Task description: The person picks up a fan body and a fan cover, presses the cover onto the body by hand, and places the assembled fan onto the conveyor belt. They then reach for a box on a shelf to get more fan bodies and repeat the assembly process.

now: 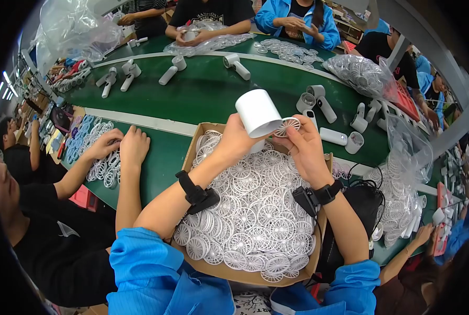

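Note:
In my left hand (235,137) is a white hollow plastic cylinder housing (258,111), tilted so that its open end faces down and to the right. My right hand (305,143) pinches a round white plastic grille (287,126) with spokes, held at the rim of the housing's open end. I cannot tell whether the grille touches the housing. Below both hands sits a cardboard box (322,231) heaped with similar spoked grilles (266,210). Black straps with small devices are on both of my wrists.
A green conveyor belt (203,86) carries white handheld housings (237,66), with more (331,135) at the right. A co-worker's hands (132,147) rest left beside white rings (102,157). Clear bags of parts (361,76) lie right. Other people sit across the belt.

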Demonstrator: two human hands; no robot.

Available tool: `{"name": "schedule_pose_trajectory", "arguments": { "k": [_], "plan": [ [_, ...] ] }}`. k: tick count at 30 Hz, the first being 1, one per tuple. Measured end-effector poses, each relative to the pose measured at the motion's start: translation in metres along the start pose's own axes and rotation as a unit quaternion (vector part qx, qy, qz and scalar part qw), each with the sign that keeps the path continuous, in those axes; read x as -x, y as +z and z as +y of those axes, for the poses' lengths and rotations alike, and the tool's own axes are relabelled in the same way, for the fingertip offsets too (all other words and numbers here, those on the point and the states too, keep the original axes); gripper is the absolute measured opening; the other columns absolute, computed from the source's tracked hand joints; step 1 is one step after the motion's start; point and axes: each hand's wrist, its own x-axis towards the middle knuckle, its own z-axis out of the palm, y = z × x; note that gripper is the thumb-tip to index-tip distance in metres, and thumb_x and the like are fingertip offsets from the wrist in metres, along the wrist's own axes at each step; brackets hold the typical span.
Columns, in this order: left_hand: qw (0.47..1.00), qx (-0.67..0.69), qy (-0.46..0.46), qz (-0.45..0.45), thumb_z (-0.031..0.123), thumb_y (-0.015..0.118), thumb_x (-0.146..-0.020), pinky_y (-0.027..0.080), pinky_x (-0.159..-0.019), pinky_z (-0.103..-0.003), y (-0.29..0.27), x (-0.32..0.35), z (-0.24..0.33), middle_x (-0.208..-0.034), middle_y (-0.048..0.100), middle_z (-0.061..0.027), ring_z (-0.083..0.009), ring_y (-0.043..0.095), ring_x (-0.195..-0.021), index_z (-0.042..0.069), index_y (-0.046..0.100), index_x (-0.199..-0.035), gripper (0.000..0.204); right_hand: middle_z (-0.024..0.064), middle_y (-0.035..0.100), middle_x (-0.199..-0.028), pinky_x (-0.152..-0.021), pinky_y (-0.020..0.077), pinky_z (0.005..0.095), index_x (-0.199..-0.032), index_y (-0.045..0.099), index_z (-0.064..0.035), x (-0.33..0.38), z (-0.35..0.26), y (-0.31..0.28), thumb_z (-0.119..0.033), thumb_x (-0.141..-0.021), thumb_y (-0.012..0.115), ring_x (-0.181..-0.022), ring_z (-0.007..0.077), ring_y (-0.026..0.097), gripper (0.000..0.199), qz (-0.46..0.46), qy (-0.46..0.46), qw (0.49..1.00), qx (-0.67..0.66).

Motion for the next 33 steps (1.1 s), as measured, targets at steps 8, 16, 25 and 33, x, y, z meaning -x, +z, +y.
{"name": "schedule_pose_trajectory", "arguments": {
  "k": [8,16,25,33],
  "plan": [
    [0.997,0.063,0.037,0.002,0.002,0.072,-0.078,0.051,-0.079,-0.028,0.008,0.0,-0.001,-0.107,0.065,-0.0061,-0.0137,0.062,-0.093,0.001,0.059,-0.111,0.035,0.0085,0.059,-0.104,-0.087,0.0546,0.0351,-0.112,0.051,0.001,0.001,-0.005,0.003,-0.003,-0.094,0.05,-0.096,0.0196,0.063,0.018,0.007,0.015,1.0,0.016],
    [0.997,0.069,0.032,0.004,0.001,0.071,-0.078,0.052,-0.079,-0.028,0.008,-0.001,-0.006,-0.107,0.064,-0.0061,-0.0137,0.062,-0.093,0.001,0.058,-0.111,0.035,0.012,0.062,-0.104,-0.085,0.0545,0.035,-0.111,0.052,0.0014,0.003,-0.013,0.001,-0.007,-0.097,0.045,-0.096,0.0209,0.063,0.018,-0.011,0.051,0.997,-0.064],
    [0.993,0.096,0.064,0.009,0.002,0.073,-0.077,0.05,-0.083,-0.028,0.011,0.001,0.0,-0.116,0.061,-0.0053,-0.0126,0.059,-0.1,0.003,0.055,-0.119,0.045,0.0111,0.063,-0.103,-0.084,0.0541,0.0325,-0.111,0.054,0.0036,0.003,-0.005,0.001,-0.003,-0.093,0.052,-0.094,0.0186,0.063,0.019,0.019,0.003,0.998,0.064],
    [0.996,0.016,0.085,0.014,0.004,0.075,-0.076,0.048,-0.086,-0.029,0.013,-0.002,-0.009,-0.123,0.057,-0.0038,-0.0115,0.057,-0.103,0.004,0.05,-0.128,0.058,0.0112,0.063,-0.103,-0.086,0.0549,0.032,-0.108,0.056,0.005,0.004,-0.006,-0.003,-0.001,-0.091,0.055,-0.093,0.0175,0.063,0.018,0.011,-0.011,0.993,0.115]
  ]
}}
